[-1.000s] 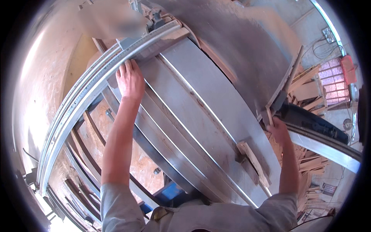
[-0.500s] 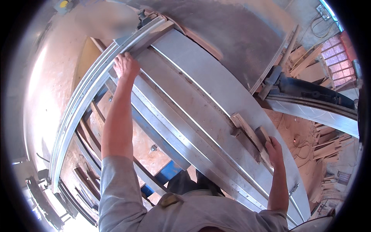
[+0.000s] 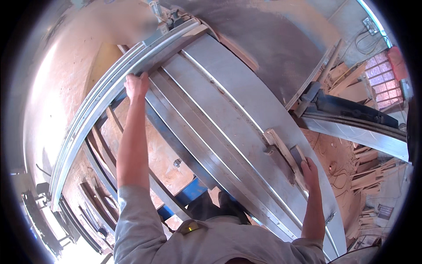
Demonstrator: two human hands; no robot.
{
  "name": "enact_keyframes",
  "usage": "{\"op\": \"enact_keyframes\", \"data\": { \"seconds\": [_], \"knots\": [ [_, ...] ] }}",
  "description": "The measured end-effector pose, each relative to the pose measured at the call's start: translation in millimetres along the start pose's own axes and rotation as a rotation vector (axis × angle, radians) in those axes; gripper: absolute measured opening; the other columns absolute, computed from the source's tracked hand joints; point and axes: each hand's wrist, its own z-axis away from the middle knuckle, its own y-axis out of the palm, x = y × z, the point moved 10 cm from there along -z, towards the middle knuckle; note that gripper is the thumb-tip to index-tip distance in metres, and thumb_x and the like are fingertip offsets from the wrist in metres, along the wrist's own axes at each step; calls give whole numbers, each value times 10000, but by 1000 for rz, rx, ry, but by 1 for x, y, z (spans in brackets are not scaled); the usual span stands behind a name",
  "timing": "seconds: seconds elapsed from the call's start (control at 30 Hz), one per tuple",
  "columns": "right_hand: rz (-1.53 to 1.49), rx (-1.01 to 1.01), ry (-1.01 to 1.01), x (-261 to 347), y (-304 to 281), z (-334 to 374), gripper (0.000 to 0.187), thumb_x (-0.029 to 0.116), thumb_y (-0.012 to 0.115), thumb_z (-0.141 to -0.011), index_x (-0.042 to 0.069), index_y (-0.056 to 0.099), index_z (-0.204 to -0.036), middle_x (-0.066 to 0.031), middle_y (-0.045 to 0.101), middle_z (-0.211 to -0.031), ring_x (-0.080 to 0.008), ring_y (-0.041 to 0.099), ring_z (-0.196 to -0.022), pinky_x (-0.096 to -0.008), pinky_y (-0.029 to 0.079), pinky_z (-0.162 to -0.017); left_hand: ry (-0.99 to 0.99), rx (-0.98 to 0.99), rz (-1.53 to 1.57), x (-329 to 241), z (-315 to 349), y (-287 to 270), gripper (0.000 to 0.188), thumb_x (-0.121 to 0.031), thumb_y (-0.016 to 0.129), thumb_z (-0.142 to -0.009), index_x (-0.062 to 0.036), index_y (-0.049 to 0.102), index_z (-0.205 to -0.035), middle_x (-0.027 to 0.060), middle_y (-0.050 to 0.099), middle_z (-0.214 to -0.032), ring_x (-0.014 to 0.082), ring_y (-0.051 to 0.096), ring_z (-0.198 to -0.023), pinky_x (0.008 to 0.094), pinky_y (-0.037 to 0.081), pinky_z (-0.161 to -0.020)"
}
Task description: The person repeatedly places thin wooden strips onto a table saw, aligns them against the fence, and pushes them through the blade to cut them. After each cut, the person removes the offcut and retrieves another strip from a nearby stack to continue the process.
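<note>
Sheet metal fills most of what I see: long grey steel panels (image 3: 246, 110) with raised seams run from the far upper left down toward my right side, stacked and overlapping on a blue frame (image 3: 184, 193). Along their left edge a bundle of curved metal rails (image 3: 83, 127) arcs from the top down to the lower left, with darker bars lying under it near the orange-brown floor (image 3: 158, 154). Beyond the panels on my right sits a dark blue machine part (image 3: 351, 110) over another bright curved strip, and past it a heap of wood offcuts (image 3: 369, 176). I see no bins or boxes holding anything.

My left hand (image 3: 137, 86) reaches far out, fingers curled over the edge where the rails meet the panels, gripping that edge. My right hand (image 3: 310, 171) is close in, fingers closed on the near end of a narrow wooden block (image 3: 283, 152) that lies flat on top of the panel, touching it. A small dark piece (image 3: 298, 155) lies just beside the block, right at my fingertips.
</note>
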Motion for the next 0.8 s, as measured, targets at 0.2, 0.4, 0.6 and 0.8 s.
{"op": "enact_keyframes", "data": {
  "seconds": [0.2,0.4,0.6,0.8],
  "knots": [
    [233,-28,-43,27,1,5,380,263,551,-966,-30,620,-1198,-138,668,-1038,-198,595,-978,-345,463,-891,307,213,-454,-20,-17,38,624,-427,678,-818,-15,594,-1279,270,590,-1282,406,562,-1211,489,453,-1031],
    [246,-24,-78,11,-10,-4,437,326,571,-951,-23,629,-1209,-171,685,-1086,-249,627,-986,-368,471,-893,603,466,-432,-67,83,36,610,-476,621,-865,-12,587,-1259,241,685,-1110,389,656,-1052,478,504,-886],
    [18,4,15,-3,-17,-3,425,348,570,-961,-12,637,-1177,-109,665,-969,-187,586,-876,-352,471,-803,68,1107,361,-33,326,32,505,-484,613,-923,-10,629,-1096,44,645,-910,142,585,-810,304,489,-700],
    [111,-93,-226,28,-26,18,425,331,621,-936,-21,603,-1173,-179,673,-981,-295,639,-912,-386,480,-836,-315,1420,621,-51,555,6,389,-231,666,-849,66,599,-1091,93,647,-928,143,602,-799,287,487,-670]
  ]
}}
